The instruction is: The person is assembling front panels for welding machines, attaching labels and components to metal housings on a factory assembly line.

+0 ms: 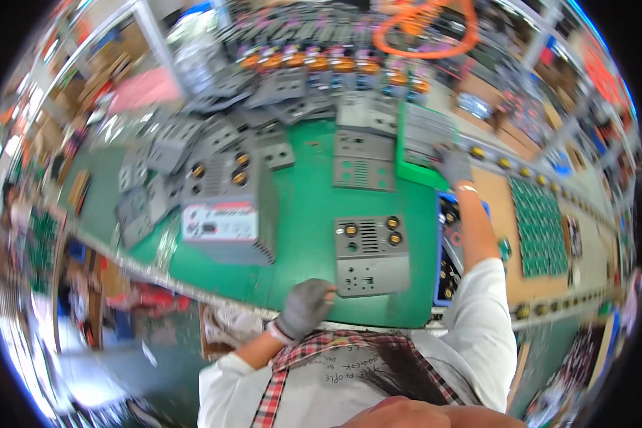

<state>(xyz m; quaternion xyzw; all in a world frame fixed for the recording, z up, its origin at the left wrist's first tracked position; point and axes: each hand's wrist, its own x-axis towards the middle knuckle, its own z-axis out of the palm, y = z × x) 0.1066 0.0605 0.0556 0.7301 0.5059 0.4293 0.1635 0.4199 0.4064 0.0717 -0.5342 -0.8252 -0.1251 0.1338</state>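
Note:
A bent grey metal panel (372, 274) with slots, holes and several brass-coloured fittings lies on the green work surface in front of me. My left hand (305, 311), in a grey glove, is at its near left corner, fingers curled together against the edge. Farther off to the right, my gloved right hand (453, 164) reaches into a green bin (424, 175) of grey pieces. Blur hides how its fingers are bent and whether they hold anything. Beyond the panel, another flat grey panel (364, 160) lies beside the bin.
A grey box-shaped housing (225, 221) with brass fittings stands to the left. More grey panels (175, 143) pile behind it. A blue tray (446, 285) of black parts sits under my right arm. Green circuit boards (538, 228) lie at right, and an orange hose (424, 53) loops at the back.

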